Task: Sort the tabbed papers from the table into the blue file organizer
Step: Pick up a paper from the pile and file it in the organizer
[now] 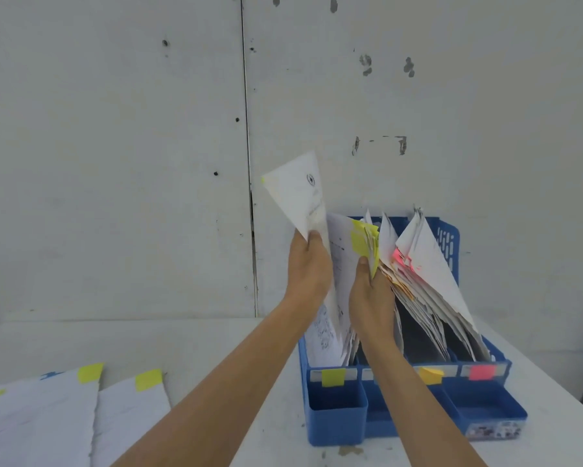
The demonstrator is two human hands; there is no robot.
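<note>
The blue file organizer (337, 412) is set on the white surface (216, 348) at the right, close to the wall; its front is marked by a yellow label (332, 377), an orange label (430, 375) and a pink label (482, 372). A white sheet (300, 193) (a small yellow tab shows at its upper corner) is gripped at its lower end by the left hand (308, 267) and held tilted above the leftmost compartment. A yellow-tabbed bundle (362, 242) standing in the organizer is grasped by the right hand (370, 298), thumb on its front. Pink-tabbed papers (428, 264) are leaned further right. Loose papers (41, 416) with yellow tabs are spread on the surface at lower left
</note>
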